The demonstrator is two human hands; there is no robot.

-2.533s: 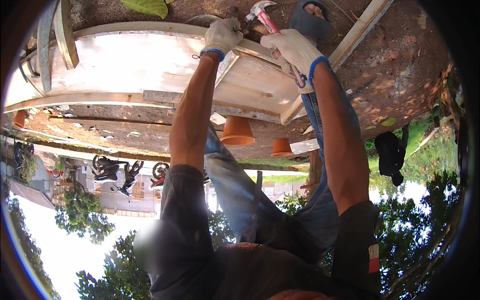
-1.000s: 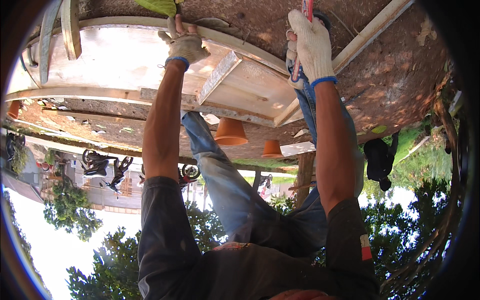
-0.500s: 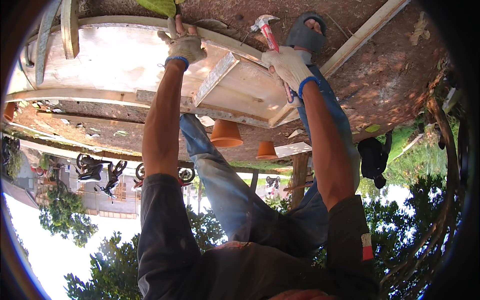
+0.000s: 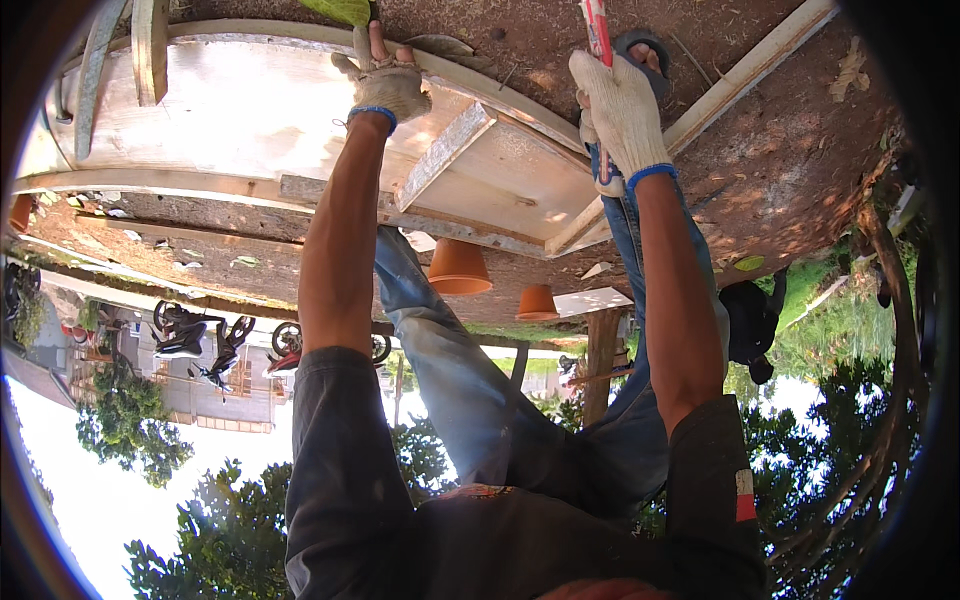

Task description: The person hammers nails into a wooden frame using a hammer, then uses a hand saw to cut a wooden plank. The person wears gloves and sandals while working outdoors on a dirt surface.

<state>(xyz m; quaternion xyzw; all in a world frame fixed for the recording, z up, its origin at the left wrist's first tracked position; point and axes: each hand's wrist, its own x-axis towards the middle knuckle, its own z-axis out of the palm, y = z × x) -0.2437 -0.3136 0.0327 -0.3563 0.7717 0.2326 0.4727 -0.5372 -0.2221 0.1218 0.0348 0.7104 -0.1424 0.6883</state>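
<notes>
My right hand (image 4: 622,115), in a cream knitted glove with a blue cuff, is wrapped around a claw hammer (image 4: 597,35). Its red and white handle points upward, and the head lies past the picture's top edge. On the far rim of a wooden panel (image 4: 480,185) framed with battens rests my left hand (image 4: 392,92), in a soiled glove with two bare fingertips. Its fingers are apart, reaching over the curved batten (image 4: 500,95). What lies under the palm is hidden. A green leaf (image 4: 340,10) is just beyond those fingertips.
Two loose wooden strips (image 4: 150,55) lie across the panel's left end. A long batten (image 4: 745,80) lies on the soil at right, beside my sandalled foot (image 4: 645,55). Terracotta pots (image 4: 460,268) stand near the panel. A person in black (image 4: 748,320) and parked motorcycles (image 4: 185,328) appear farther off.
My right hand has lifted the hammer up and away from the panel, taking its head out of view. My left hand stays on the rim while the whole view has shifted slightly.
</notes>
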